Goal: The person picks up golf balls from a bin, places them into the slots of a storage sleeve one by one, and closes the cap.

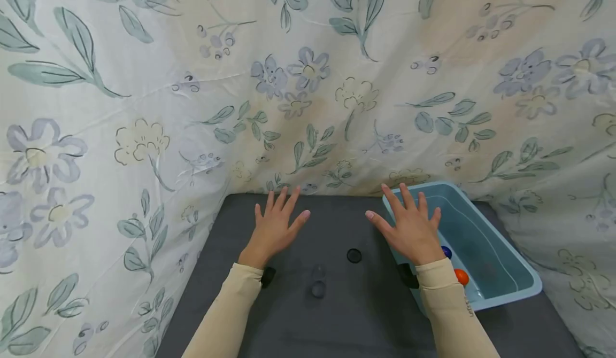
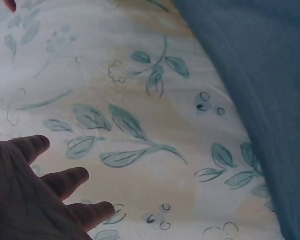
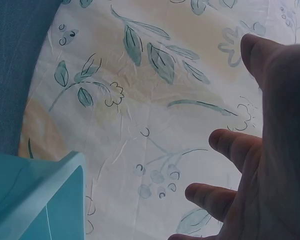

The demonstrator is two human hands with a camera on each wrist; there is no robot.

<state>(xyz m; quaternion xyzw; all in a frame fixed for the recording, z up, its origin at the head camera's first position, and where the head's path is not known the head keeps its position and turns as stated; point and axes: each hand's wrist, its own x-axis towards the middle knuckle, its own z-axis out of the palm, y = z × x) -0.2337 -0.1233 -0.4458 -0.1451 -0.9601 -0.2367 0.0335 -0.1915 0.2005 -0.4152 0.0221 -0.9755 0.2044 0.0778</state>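
Observation:
My left hand (image 1: pixel 273 228) hovers above the dark table with its fingers spread and nothing in it. Fingers fanned out, my right hand (image 1: pixel 410 228) is raised in front of the near left side of a light blue plastic bin (image 1: pixel 505 251), also empty. On the table between the two hands lies a small black round disc (image 1: pixel 354 255). Left of it and nearer to me is a small see-through round object (image 1: pixel 317 289), whose kind I cannot tell. A blue ball (image 1: pixel 446 251) and an orange ball (image 1: pixel 461 277) lie inside the bin, partly hidden by the right arm.
The dark grey tabletop (image 1: pixel 298 326) ends at a flower-patterned cloth (image 1: pixel 308 80), which hangs behind and along both sides. In the right wrist view, the bin's corner (image 3: pixel 75 162) shows at lower left.

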